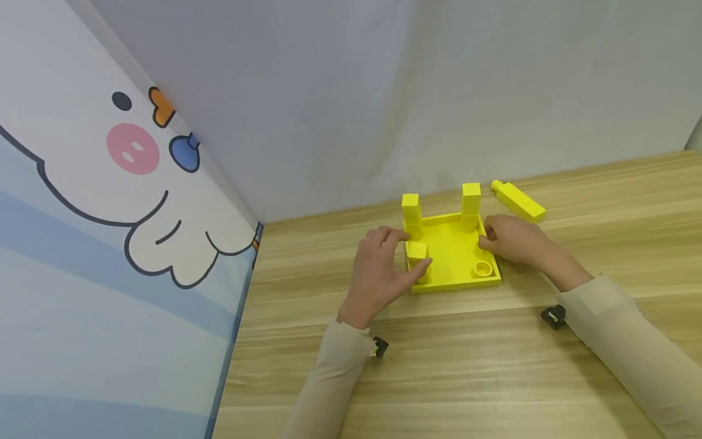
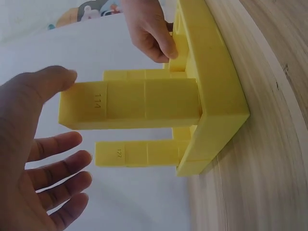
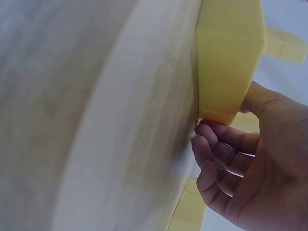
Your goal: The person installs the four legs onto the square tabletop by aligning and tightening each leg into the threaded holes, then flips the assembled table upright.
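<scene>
A square yellow tray (image 1: pixel 452 250) with a raised rim lies on the table. Yellow posts stand upright in three of its corners: back left (image 1: pixel 411 213), back right (image 1: pixel 470 204) and front left (image 1: pixel 418 253). At the front right corner is a bare round socket (image 1: pixel 483 269). My left hand (image 1: pixel 375 274) is spread around the front left post, thumb tip at its top end and the other fingers apart from it in the left wrist view. My right hand (image 1: pixel 515 242) grips the tray's right rim (image 3: pixel 226 96), thumb over the inside and curled fingers against the outer wall.
A loose yellow post (image 1: pixel 518 201) with a knobbed end lies on the wooden table (image 1: pixel 439 378) behind my right hand. A pale curtain (image 1: pixel 356 110) hangs along the table's back edge. To the left stands a panel (image 1: pixel 71 292) with cartoon figures.
</scene>
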`<state>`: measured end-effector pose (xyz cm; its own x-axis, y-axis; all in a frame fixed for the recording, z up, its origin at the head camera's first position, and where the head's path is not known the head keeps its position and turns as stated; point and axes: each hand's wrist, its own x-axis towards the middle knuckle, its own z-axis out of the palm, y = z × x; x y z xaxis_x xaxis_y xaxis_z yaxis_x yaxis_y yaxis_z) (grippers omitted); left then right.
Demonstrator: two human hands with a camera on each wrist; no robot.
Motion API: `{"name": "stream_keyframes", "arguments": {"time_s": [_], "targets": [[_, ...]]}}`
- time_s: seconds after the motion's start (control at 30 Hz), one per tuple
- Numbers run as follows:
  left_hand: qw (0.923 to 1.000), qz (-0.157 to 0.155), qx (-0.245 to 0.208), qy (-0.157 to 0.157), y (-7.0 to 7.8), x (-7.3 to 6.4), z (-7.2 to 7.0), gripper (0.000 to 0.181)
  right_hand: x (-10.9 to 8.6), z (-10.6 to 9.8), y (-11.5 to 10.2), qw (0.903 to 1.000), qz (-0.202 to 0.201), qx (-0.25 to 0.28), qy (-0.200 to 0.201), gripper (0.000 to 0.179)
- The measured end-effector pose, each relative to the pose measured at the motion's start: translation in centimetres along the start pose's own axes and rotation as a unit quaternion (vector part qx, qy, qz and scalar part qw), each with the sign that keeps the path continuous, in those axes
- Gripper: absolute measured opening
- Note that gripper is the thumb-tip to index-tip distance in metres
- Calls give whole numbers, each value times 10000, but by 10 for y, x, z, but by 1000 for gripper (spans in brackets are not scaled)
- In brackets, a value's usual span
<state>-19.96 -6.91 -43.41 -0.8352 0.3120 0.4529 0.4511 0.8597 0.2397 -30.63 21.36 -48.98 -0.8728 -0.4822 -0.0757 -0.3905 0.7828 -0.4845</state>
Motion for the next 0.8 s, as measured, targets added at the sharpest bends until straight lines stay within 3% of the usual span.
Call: {"name": "stream_keyframes", "arguments": {"time_s": [0.33,0.63,0.8], "targets": [[9991,278,-140,-282,0,-2,-2,34,0,2,0,10000,-29,-41,38,21],[9962,585,-361,-534,-2,-1,-1,38,-2,1,-1,10000,-29,-70,61,20],[9956,574,-501,-553,-2,-1,0,41,-2,1,-1,9999,-36,-71,78,20]]}}
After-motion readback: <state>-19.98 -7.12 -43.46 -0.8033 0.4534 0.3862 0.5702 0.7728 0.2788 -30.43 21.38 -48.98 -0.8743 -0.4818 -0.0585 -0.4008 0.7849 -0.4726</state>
